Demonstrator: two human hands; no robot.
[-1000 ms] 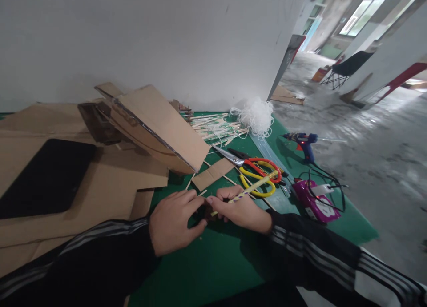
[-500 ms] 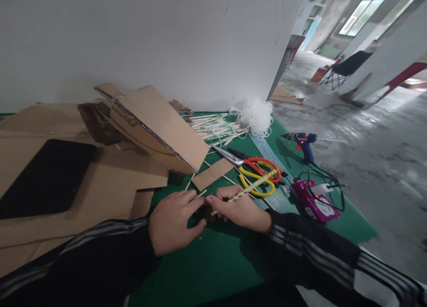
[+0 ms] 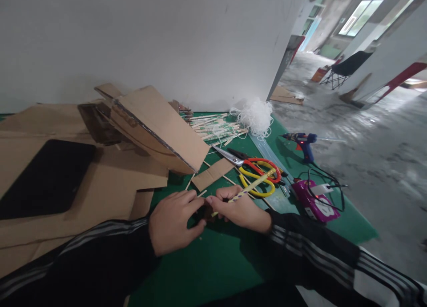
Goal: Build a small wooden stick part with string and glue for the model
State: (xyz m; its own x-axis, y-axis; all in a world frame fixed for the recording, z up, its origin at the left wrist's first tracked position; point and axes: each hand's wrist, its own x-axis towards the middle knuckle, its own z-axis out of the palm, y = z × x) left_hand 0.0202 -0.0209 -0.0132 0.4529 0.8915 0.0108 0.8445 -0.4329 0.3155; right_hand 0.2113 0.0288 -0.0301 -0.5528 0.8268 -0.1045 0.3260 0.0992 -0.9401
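Both hands meet over the green surface (image 3: 213, 267), fingertips nearly touching. The right hand (image 3: 240, 210) is closed around a yellow pencil with purple stripes (image 3: 253, 188), whose upper end slants up and to the right over the scissors, while its lower end points down between the two hands. The left hand (image 3: 172, 220) is curled with thumb and forefinger pinched together next to the right hand's fingertips; whatever small piece it pinches is too hidden to tell. A thin wooden stick (image 3: 201, 193) pokes out just above the left hand's fingers. Just beyond the hands lie two pairs of scissors, one red-handled (image 3: 263, 167) and one yellow-handled (image 3: 256, 185), overlapping. A small cardboard strip (image 3: 212, 173) lies to their left, below a tilted cardboard structure (image 3: 160, 127). Farther back sit a bundle of sticks (image 3: 215, 127) and a tangle of white string (image 3: 255, 113). To the right are a blue glue gun (image 3: 303, 141) and a purple power strip (image 3: 315, 202).
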